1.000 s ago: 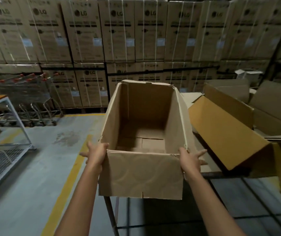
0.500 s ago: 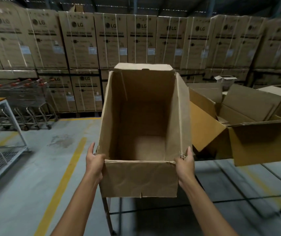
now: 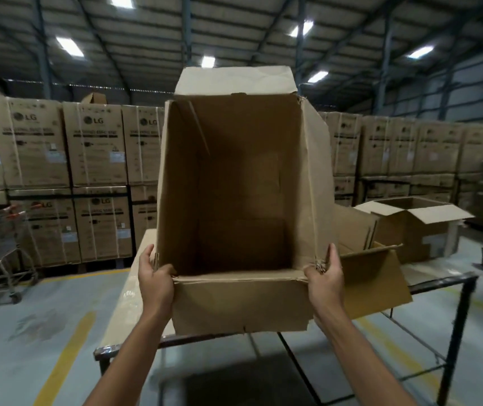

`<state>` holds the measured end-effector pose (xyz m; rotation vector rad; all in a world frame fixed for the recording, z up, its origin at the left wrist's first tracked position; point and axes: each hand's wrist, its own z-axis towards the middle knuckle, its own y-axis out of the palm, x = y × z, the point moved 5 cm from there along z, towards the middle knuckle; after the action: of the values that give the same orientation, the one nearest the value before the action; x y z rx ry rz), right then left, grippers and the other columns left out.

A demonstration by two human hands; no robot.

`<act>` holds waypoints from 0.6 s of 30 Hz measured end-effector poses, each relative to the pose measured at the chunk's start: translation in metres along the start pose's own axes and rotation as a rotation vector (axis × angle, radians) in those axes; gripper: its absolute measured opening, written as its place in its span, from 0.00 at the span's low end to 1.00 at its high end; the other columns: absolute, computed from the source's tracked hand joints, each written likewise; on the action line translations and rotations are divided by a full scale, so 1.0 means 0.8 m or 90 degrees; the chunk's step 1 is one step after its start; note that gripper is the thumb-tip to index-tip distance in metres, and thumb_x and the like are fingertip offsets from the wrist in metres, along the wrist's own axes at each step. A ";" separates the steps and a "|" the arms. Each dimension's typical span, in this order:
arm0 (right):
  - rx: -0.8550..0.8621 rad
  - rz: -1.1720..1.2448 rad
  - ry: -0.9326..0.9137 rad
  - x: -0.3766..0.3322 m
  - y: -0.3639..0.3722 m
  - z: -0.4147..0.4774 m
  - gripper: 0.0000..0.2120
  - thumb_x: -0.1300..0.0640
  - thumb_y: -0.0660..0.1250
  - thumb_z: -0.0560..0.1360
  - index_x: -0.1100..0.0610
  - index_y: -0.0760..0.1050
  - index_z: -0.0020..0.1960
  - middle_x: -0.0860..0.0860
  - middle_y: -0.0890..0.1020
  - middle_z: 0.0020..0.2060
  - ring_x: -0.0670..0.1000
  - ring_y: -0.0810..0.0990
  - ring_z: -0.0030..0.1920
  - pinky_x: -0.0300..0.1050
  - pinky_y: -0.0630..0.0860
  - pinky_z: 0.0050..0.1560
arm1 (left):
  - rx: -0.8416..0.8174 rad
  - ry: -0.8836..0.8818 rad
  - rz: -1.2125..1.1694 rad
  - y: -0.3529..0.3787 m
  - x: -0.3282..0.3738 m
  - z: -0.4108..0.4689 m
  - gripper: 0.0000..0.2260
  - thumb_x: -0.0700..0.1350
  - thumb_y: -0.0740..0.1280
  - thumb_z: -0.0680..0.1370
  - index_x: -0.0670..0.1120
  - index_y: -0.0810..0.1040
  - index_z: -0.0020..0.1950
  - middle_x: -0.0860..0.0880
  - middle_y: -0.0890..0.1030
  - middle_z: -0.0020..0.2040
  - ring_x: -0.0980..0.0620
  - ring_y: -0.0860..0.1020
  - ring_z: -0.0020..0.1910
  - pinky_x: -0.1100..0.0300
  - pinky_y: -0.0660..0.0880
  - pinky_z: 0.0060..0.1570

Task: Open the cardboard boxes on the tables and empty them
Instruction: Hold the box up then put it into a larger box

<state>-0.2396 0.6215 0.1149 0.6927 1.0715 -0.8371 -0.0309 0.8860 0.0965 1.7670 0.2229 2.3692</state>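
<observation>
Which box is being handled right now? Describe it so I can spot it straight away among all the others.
Start at the metal-framed table in front of the wall of strapped LG cartons. The held box is the plain tall one at centre, gripped at its near corners by the left hand and right hand. Unlike the neighbouring open boxes, its empty mouth faces the camera.
</observation>
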 end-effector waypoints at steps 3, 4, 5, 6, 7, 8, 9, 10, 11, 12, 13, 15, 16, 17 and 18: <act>0.030 0.022 -0.029 -0.024 -0.028 0.048 0.36 0.66 0.64 0.80 0.49 0.52 0.82 0.53 0.63 0.78 0.54 0.66 0.73 0.48 0.68 0.68 | -0.021 0.045 -0.027 0.058 0.034 0.008 0.29 0.31 0.60 0.76 0.49 0.67 0.75 0.44 0.74 0.68 0.43 0.73 0.66 0.43 0.73 0.65; 0.040 0.028 -0.033 -0.027 -0.036 0.066 0.36 0.66 0.64 0.80 0.48 0.52 0.82 0.53 0.62 0.78 0.55 0.65 0.74 0.52 0.68 0.71 | -0.030 0.058 -0.042 0.079 0.042 0.012 0.29 0.31 0.60 0.76 0.49 0.67 0.75 0.45 0.75 0.67 0.45 0.74 0.65 0.46 0.74 0.63; 0.050 0.033 -0.037 -0.031 -0.045 0.084 0.37 0.65 0.65 0.80 0.48 0.52 0.82 0.53 0.62 0.78 0.56 0.65 0.75 0.54 0.68 0.72 | -0.038 0.069 -0.058 0.099 0.049 0.015 0.28 0.30 0.60 0.77 0.48 0.66 0.75 0.45 0.76 0.66 0.47 0.75 0.63 0.50 0.75 0.61; 0.057 0.039 -0.043 -0.033 -0.054 0.105 0.37 0.65 0.65 0.80 0.48 0.52 0.82 0.53 0.62 0.78 0.56 0.65 0.75 0.55 0.68 0.72 | -0.046 0.080 -0.074 0.120 0.055 0.019 0.28 0.30 0.60 0.77 0.47 0.66 0.75 0.46 0.76 0.65 0.48 0.76 0.62 0.53 0.75 0.59; 0.063 0.045 -0.051 -0.035 -0.062 0.127 0.37 0.65 0.65 0.80 0.48 0.53 0.81 0.53 0.63 0.78 0.56 0.66 0.75 0.57 0.68 0.73 | -0.054 0.093 -0.087 0.141 0.059 0.023 0.28 0.29 0.60 0.77 0.46 0.67 0.75 0.46 0.77 0.64 0.49 0.76 0.61 0.55 0.75 0.57; 0.068 0.053 -0.059 -0.038 -0.069 0.149 0.37 0.66 0.65 0.79 0.48 0.53 0.81 0.52 0.63 0.77 0.56 0.66 0.74 0.58 0.68 0.73 | -0.064 0.105 -0.098 0.163 0.063 0.028 0.27 0.29 0.61 0.76 0.46 0.67 0.75 0.46 0.77 0.64 0.49 0.76 0.60 0.56 0.75 0.56; 0.074 0.059 -0.067 -0.039 -0.076 0.172 0.37 0.66 0.65 0.79 0.48 0.53 0.81 0.52 0.64 0.77 0.56 0.67 0.74 0.58 0.69 0.72 | -0.074 0.115 -0.107 0.186 0.066 0.034 0.27 0.29 0.61 0.76 0.46 0.68 0.74 0.46 0.77 0.63 0.49 0.76 0.61 0.56 0.76 0.55; 0.081 0.061 -0.073 -0.040 -0.083 0.195 0.38 0.67 0.66 0.79 0.48 0.53 0.81 0.52 0.65 0.77 0.56 0.68 0.74 0.58 0.69 0.72 | -0.084 0.122 -0.112 0.209 0.066 0.041 0.27 0.29 0.61 0.76 0.46 0.68 0.74 0.46 0.77 0.64 0.49 0.76 0.61 0.58 0.76 0.54; 0.088 0.062 -0.079 -0.041 -0.089 0.218 0.38 0.67 0.66 0.78 0.48 0.53 0.81 0.52 0.66 0.76 0.56 0.68 0.73 0.58 0.69 0.72 | -0.094 0.128 -0.118 0.232 0.065 0.049 0.27 0.29 0.61 0.76 0.46 0.68 0.74 0.45 0.77 0.64 0.48 0.76 0.61 0.59 0.76 0.52; 0.091 0.062 -0.086 -0.041 -0.096 0.240 0.38 0.67 0.66 0.78 0.49 0.54 0.81 0.52 0.66 0.76 0.55 0.69 0.73 0.58 0.69 0.72 | -0.101 0.132 -0.123 0.255 0.063 0.058 0.27 0.29 0.61 0.76 0.46 0.69 0.74 0.45 0.77 0.64 0.48 0.77 0.61 0.61 0.76 0.50; 0.094 0.062 -0.091 -0.040 -0.102 0.263 0.38 0.67 0.66 0.78 0.49 0.54 0.81 0.53 0.67 0.76 0.55 0.69 0.73 0.57 0.69 0.72 | -0.110 0.135 -0.125 0.278 0.061 0.066 0.27 0.29 0.61 0.76 0.46 0.69 0.73 0.45 0.77 0.63 0.48 0.77 0.60 0.62 0.76 0.48; 0.093 0.063 -0.091 -0.036 -0.112 0.306 0.38 0.67 0.66 0.78 0.49 0.54 0.81 0.54 0.67 0.76 0.56 0.70 0.72 0.57 0.70 0.72 | -0.121 0.135 -0.125 0.321 0.055 0.083 0.27 0.29 0.61 0.75 0.46 0.69 0.73 0.45 0.78 0.63 0.48 0.77 0.60 0.63 0.76 0.46; 0.094 0.063 -0.092 -0.033 -0.116 0.326 0.38 0.67 0.66 0.78 0.48 0.54 0.81 0.54 0.67 0.76 0.57 0.69 0.73 0.59 0.70 0.72 | -0.128 0.138 -0.124 0.342 0.052 0.091 0.27 0.28 0.61 0.76 0.45 0.69 0.73 0.45 0.78 0.63 0.48 0.78 0.59 0.63 0.76 0.46; 0.098 0.064 -0.095 -0.030 -0.122 0.345 0.38 0.67 0.67 0.78 0.48 0.54 0.81 0.54 0.67 0.75 0.57 0.69 0.73 0.60 0.70 0.71 | -0.138 0.143 -0.122 0.363 0.048 0.100 0.27 0.28 0.61 0.76 0.45 0.69 0.73 0.45 0.78 0.63 0.49 0.78 0.58 0.63 0.76 0.46; 0.103 0.063 -0.096 -0.025 -0.128 0.364 0.38 0.66 0.67 0.78 0.47 0.54 0.81 0.54 0.67 0.75 0.57 0.70 0.73 0.61 0.70 0.71 | -0.150 0.146 -0.117 0.386 0.043 0.108 0.26 0.28 0.61 0.76 0.45 0.69 0.73 0.45 0.78 0.63 0.49 0.77 0.58 0.62 0.76 0.47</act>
<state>-0.1970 0.3344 0.2220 0.7991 0.8342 -0.8830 0.0265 0.5949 0.2221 1.3144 0.1228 2.3510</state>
